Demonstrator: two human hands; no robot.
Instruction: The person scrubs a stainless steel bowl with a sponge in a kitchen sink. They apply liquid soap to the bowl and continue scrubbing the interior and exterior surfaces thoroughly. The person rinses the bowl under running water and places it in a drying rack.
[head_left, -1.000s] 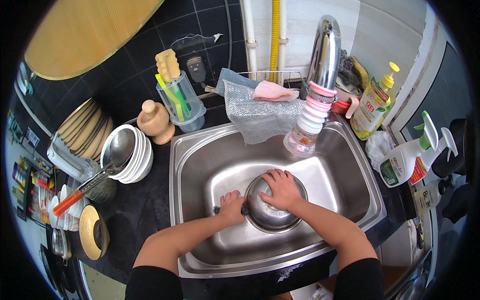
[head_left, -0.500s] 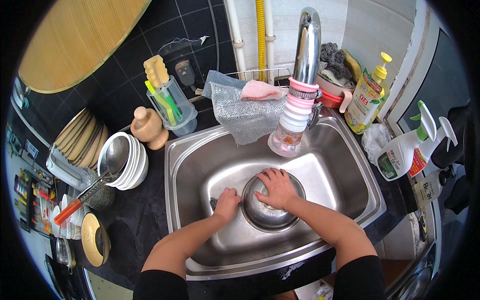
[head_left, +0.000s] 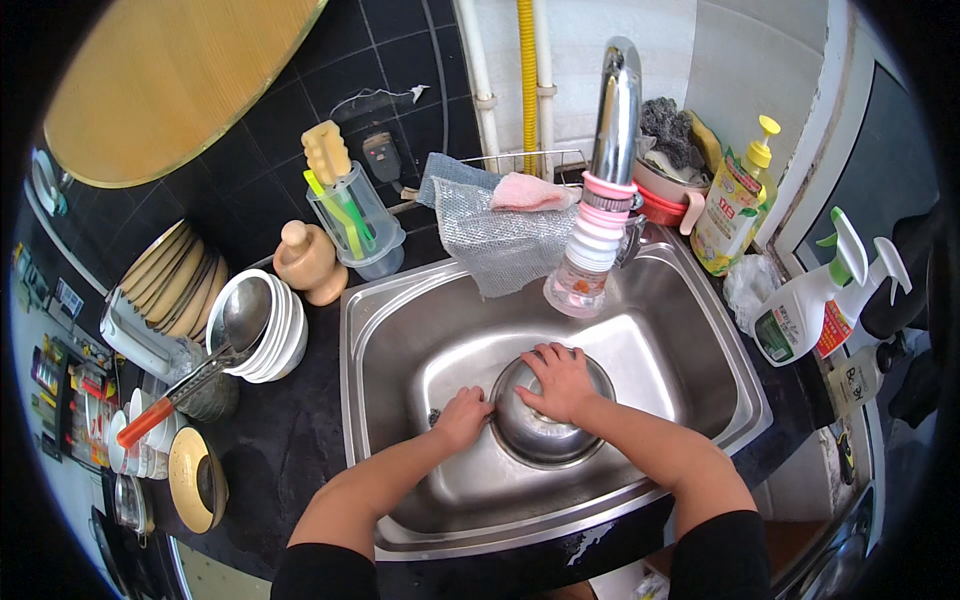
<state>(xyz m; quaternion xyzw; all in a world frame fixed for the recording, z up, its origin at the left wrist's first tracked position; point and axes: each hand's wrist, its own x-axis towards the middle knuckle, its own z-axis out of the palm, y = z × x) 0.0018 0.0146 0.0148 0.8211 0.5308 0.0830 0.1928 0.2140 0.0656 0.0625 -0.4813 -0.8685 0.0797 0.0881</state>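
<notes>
A round stainless steel bowl sits bottom up on the floor of the metal sink. My right hand lies over its base, fingers spread and thumb hooked across, holding it. At the bowl's left side, my left hand is curled with its fingertips against the wall of the bowl. A small dark, wiry scouring pad peeks out along the outer edge of that hand; most of it is hidden beneath the hand. Above the bowl hangs the faucet with a pink and white nozzle.
Left of the sink stand stacked white bowls with a ladle, a wooden mortar and a utensil holder. Cloths drape over the back rim. At the right are a soap bottle and spray bottles.
The whole view has shifted slightly, moving the sink a little right and down. Both hands stay at the bowl, and the left one has tilted slightly toward it.
</notes>
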